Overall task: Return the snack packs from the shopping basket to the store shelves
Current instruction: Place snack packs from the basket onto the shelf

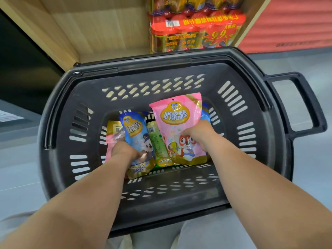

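A black basket fills the middle of the view, seen from above, and both of the person's bare arms reach down into it. The left hand is curled round the near left part of a blue pack. That pack stands tilted in the left half of the basket, with its gold bottom edge toward the near wall. The right hand is clamped on the right side of a pink pack, its fingers wrapped onto the front beside a cartoon squirrel. This pack is held upright in the right half of the basket, and its top shows against the far wall. Between the two lies a green pack, partly covered by both. A second pink pack lies at the far left of the basket's bottom, under the left hand and the blue pack. A sliver of another blue pack shows behind the right edge of the upright pink one. The basket's handle juts out to the right. Beyond the far rim is a pale wooden shelf, and on its right side stand red-wrapped multipacks with yellow print and a price burst. A red shutter shows at the far right. Grey floor lies on either side of the basket.
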The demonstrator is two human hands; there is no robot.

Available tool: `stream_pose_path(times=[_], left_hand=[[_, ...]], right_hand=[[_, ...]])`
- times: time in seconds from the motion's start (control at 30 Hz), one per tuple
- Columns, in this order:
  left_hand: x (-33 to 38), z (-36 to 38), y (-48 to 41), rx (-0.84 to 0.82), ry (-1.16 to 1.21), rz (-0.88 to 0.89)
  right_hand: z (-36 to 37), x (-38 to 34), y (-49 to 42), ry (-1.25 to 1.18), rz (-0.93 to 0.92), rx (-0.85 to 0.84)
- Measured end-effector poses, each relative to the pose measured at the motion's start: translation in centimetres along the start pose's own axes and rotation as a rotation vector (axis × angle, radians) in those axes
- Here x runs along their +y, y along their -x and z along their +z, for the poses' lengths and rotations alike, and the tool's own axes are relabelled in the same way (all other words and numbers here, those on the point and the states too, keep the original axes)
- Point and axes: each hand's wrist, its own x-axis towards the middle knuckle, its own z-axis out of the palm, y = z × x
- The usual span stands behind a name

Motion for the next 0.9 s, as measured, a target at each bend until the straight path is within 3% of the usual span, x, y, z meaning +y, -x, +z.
stream_pose_path(times=[0.2, 0.37, 0.53, 0.7, 0.9], left_hand=[[1.5, -5.4, 4.5, -0.028, -0.117, 0.027], [3.8, -14.3, 13.0, -0.083, 0.189, -0.018], [6.9, -26.7, 26.3, -0.205, 0.491, 0.070], [8.2, -35.9, 39.1, -0.077, 0.458, 0.106], [4.0, -40.7, 50.2, 0.105, 0.531, 0.214]], right_hand=[[-1.6, -1.6, 5.0, -0.116, 0.076, 0.036], [-5.7, -5.2, 14.8, -0.280, 0.124, 0.063], [-12.2, -11.9, 28.1, -0.363, 0.097, 0.009], [-17.7, -17.2, 40.1, -0.384, -0.079, -0.059], [-20.2, -19.7, 48.4, -0.296, -0.298, -0.150]])
